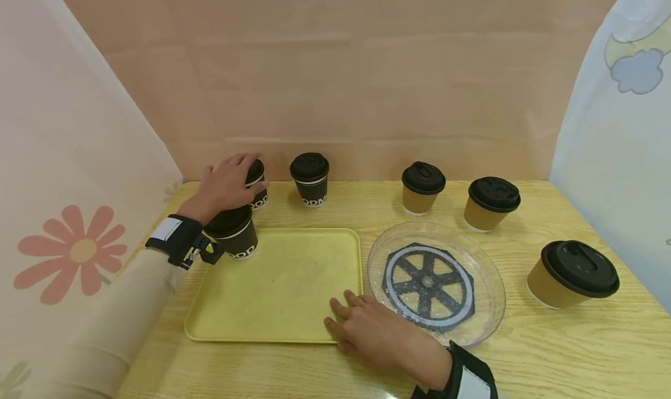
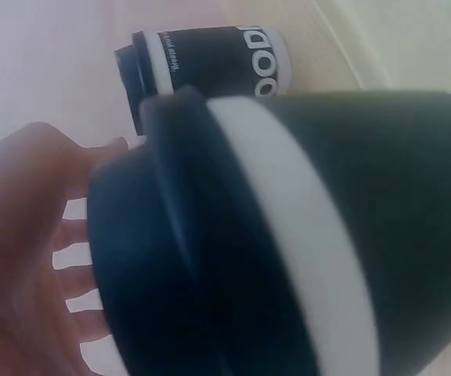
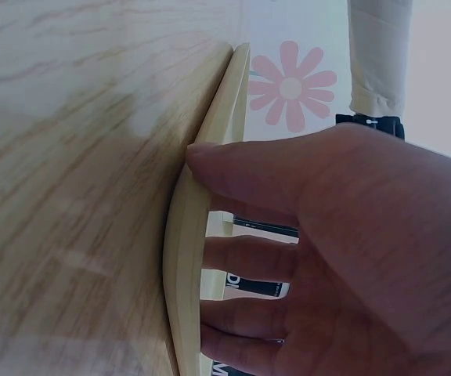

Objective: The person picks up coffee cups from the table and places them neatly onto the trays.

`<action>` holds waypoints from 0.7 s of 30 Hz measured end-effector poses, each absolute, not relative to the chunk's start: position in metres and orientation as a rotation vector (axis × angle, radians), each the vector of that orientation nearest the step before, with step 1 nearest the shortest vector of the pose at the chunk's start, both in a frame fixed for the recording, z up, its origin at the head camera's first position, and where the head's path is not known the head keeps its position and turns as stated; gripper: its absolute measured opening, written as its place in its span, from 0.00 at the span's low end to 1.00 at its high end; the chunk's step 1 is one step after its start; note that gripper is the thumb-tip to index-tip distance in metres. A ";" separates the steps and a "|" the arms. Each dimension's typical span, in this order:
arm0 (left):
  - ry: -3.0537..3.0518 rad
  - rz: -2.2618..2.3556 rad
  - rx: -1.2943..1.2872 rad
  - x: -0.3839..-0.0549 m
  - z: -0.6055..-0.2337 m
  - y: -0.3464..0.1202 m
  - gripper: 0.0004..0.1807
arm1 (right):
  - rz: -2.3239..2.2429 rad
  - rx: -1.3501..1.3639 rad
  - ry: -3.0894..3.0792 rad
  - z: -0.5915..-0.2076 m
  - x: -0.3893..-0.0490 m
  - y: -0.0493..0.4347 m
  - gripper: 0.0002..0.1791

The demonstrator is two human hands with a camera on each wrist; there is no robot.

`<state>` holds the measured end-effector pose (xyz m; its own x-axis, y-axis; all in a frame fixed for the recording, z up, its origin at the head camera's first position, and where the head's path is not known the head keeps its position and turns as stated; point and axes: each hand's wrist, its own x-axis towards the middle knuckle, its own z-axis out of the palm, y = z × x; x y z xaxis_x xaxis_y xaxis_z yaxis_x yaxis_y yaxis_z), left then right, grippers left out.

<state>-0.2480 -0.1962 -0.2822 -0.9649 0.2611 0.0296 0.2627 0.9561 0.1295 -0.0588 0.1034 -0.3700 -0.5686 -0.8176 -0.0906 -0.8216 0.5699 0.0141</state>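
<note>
At the back left my left hand (image 1: 228,183) grips a small lidded black paper coffee cup (image 1: 257,198), its thumb across the front and its fingers over the far side. The fingertips are partly hidden. A bigger black coffee cup (image 1: 243,239) stands below that wrist, over the tray's far left corner. Its lid (image 2: 186,251) fills the middle of the left wrist view, blocking sight of the grip. My right hand (image 1: 377,332) holds the yellow tray (image 1: 293,288) at its near right corner. In the right wrist view the thumb (image 3: 237,168) presses the outer rim (image 3: 185,258), with fingers reaching over it.
Another black cup (image 1: 309,180) stands behind the tray. A clear round dish (image 1: 490,306) with a dark wheel-like pattern lies right of it. Two brown cups with black lids (image 1: 423,180) (image 1: 490,204) stand behind the dish, and a larger brown cup (image 1: 555,285) stands far right.
</note>
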 end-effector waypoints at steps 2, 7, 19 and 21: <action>-3.117 -0.203 -0.421 -0.251 -0.281 -0.197 0.39 | 0.083 -1.416 2.714 -0.370 -0.059 0.103 0.22; -3.181 -0.199 -0.428 -0.258 -0.277 -0.200 0.39 | 0.090 -1.415 2.709 -0.370 -0.059 0.103 0.22; -3.253 -0.215 -0.441 -0.270 -0.280 -0.203 0.40 | 0.070 -1.402 2.695 -0.369 -0.060 0.104 0.22; -3.263 -0.195 -0.440 -0.273 -0.279 -0.204 0.40 | 0.073 -1.392 2.692 -0.369 -0.060 0.104 0.22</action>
<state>-0.2727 -0.2036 -0.2792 -0.9524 0.2717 -0.1383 0.2533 0.9576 0.1372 -0.0600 0.1043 -0.3691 -0.5735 -0.8104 -0.1198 -0.8157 0.5785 -0.0078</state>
